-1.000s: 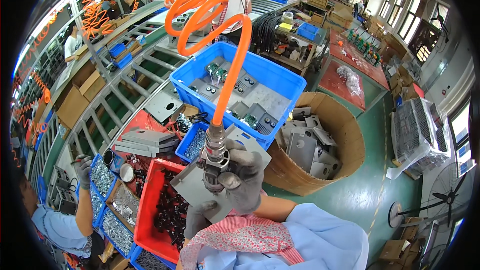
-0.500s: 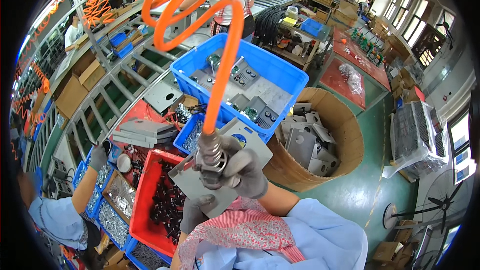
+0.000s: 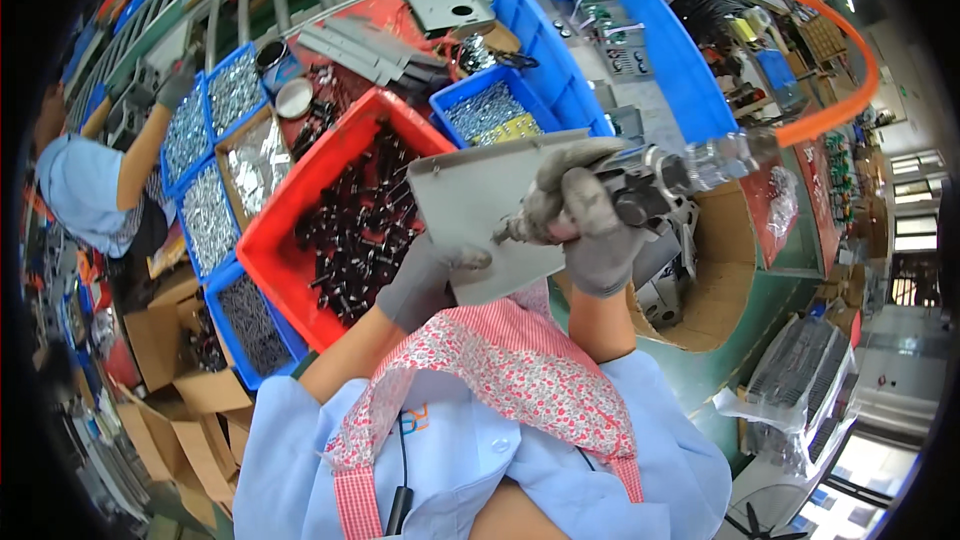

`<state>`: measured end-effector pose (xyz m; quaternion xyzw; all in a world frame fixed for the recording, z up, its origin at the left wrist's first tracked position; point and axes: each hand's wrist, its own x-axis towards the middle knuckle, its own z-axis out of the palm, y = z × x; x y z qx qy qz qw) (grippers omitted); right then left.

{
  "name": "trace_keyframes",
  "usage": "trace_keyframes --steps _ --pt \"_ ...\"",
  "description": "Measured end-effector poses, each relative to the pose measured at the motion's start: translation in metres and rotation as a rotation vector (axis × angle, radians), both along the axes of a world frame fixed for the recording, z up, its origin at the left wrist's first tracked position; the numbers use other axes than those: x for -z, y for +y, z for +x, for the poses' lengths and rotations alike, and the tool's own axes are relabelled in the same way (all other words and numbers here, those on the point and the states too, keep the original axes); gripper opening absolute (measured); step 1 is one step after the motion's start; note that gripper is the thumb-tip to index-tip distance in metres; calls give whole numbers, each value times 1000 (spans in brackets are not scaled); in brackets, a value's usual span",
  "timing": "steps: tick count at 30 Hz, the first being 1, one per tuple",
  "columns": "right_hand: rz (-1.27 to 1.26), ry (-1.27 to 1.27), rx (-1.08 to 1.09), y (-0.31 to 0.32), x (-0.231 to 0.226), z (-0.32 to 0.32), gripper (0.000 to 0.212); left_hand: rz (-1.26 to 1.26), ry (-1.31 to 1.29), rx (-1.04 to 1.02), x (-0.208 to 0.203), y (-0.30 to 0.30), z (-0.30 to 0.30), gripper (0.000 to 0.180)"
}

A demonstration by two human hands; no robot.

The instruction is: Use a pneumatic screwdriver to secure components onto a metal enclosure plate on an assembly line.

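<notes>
At chest height, before the apron, the right hand, gloved, has a closed grip around a metal tool, its narrow end pointing left over the plate. Contact between that end and the plate cannot be confirmed. The left hand, also gloved, pinches the plate at its lower left edge, thumb on the face, fingers mostly hidden. The plate is grey, flat and tilted, lying between the hands.

For sound handling, in my judgement: hold the plate firm against the tool's push, set the tool square to the face, and keep the left thumb out of line with its end. The orange hose should hang slack.

Just left is a red bin of black parts; beyond the plate, a small blue bin of metal parts; farther right, a carton.
</notes>
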<state>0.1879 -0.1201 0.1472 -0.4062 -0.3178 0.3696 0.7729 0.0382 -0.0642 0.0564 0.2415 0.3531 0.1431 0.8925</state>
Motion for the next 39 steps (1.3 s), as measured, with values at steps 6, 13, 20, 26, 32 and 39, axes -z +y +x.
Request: trace_keyframes --steps 6,13,20,26,32,39 --pt "-21 -27 -43 5 4 9 28 -69 16 -26 -1 4 1 38" --pt "153 -109 95 16 10 -11 103 -64 -73 -47 -10 3 8 41" --pt "160 187 11 11 29 -16 78 -56 -60 -45 -5 9 5 41" --pt "81 67 130 5 15 -14 49 57 -153 -145 4 12 2 43" --pt "72 63 211 9 1 -11 64 101 -64 -165 12 16 3 45" --pt "315 -344 12 10 29 1 46 4 -181 -202 9 21 3 39"
